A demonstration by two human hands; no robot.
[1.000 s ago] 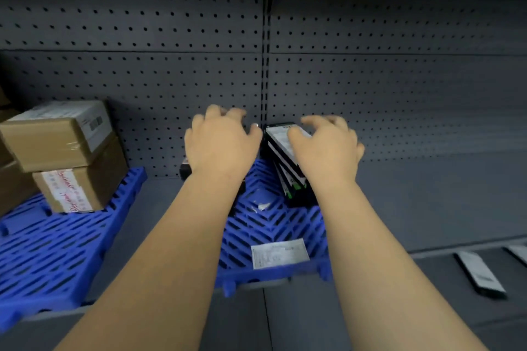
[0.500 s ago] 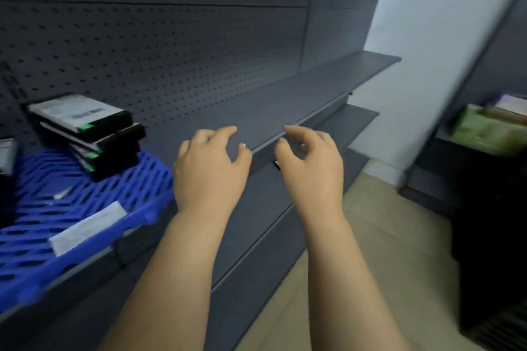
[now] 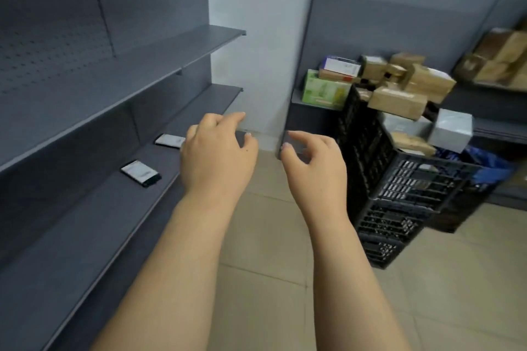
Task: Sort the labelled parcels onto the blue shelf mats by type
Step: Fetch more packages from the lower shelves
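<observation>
Left hand [image 3: 218, 156], right hand [image 3: 312, 163]: fingers loosely curled, empty. Parcels [image 3: 399, 98] beyond fingertips, apparently heaped loose; hasty grab risks toppling.

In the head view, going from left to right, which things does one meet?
Near black parcel → left hand → right hand → black crate → grey box.

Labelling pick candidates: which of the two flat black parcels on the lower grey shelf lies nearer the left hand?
The farther flat black white-labelled parcel, lying beside the left hand. The other black parcel lies closer to the camera, further left along the grey shelf.
</observation>
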